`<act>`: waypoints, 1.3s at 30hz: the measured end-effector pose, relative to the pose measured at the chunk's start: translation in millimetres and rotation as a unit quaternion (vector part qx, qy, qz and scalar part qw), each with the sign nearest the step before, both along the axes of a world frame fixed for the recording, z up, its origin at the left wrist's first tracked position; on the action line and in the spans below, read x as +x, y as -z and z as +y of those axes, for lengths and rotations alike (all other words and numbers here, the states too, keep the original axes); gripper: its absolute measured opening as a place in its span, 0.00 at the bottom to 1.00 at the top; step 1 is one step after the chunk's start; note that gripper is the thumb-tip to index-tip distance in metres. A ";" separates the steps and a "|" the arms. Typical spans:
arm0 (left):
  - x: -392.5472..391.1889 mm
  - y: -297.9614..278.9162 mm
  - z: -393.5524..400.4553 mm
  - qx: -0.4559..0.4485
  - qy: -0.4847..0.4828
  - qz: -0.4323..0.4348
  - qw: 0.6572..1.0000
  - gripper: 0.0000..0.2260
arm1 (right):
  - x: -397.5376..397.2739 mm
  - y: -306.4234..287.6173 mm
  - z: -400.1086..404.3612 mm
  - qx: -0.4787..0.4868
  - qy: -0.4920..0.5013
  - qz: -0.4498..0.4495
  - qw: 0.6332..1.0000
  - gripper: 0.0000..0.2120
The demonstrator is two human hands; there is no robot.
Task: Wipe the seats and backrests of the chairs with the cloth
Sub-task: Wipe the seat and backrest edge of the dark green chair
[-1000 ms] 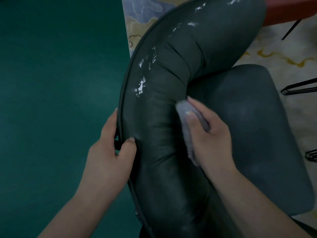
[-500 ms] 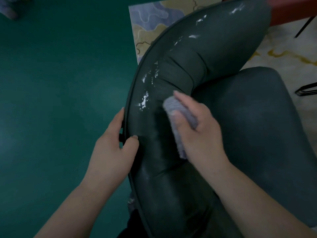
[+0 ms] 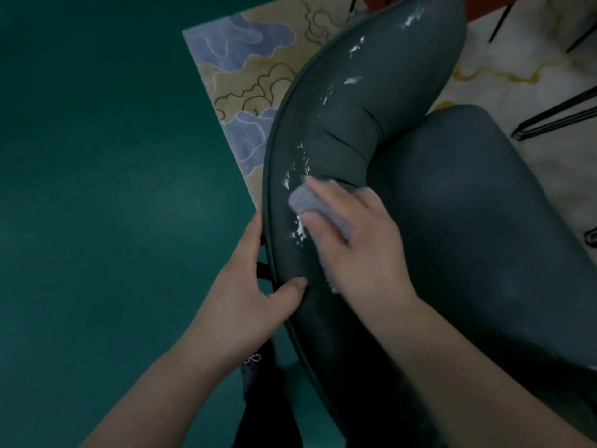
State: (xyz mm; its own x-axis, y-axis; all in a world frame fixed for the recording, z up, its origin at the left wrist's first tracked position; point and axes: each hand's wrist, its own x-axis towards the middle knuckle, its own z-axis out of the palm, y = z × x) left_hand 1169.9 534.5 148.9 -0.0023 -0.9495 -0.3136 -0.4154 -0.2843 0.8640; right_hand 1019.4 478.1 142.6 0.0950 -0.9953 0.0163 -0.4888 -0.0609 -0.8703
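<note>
A dark green padded chair fills the middle and right of the head view, its curved backrest arching over the seat. White smears speckle the backrest's top. My right hand presses a bunched grey cloth against the backrest, right beside a patch of white smears. My left hand grips the backrest's outer rim, thumb on the padding and fingers behind the edge.
A patterned rug in blue, tan and cream lies under the chair. Dark teal floor spreads to the left. Black metal legs of other furniture stand at the right edge, and a red seat edge shows at the top.
My right hand has slid the cloth left and up across the backrest onto the white smears. The view has shifted, showing more of the rug. My left hand keeps its grip.
</note>
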 end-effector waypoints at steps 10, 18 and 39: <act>35.1 7.8 -28.5 0.011 0.122 0.007 0.992 0.46 | 28.7 -8.4 16.1 -0.071 0.015 0.131 0.989 0.19; 49.1 17.4 -50.0 0.014 0.116 0.049 0.992 0.51 | 16.7 -11.7 2.6 0.009 0.128 0.048 0.991 0.15; 42.1 10.9 -83.8 0.014 0.104 0.001 0.994 0.50 | 10.6 -1.6 -48.9 -0.008 0.138 0.070 0.988 0.17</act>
State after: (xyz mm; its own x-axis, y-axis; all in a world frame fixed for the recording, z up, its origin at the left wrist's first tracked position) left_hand 1212.1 450.8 138.0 -0.1987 -0.9193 -0.3396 -0.4666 -0.2160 0.8577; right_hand 1030.0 429.2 144.1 -0.1784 -0.9832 0.0379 -0.6034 0.0789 -0.7936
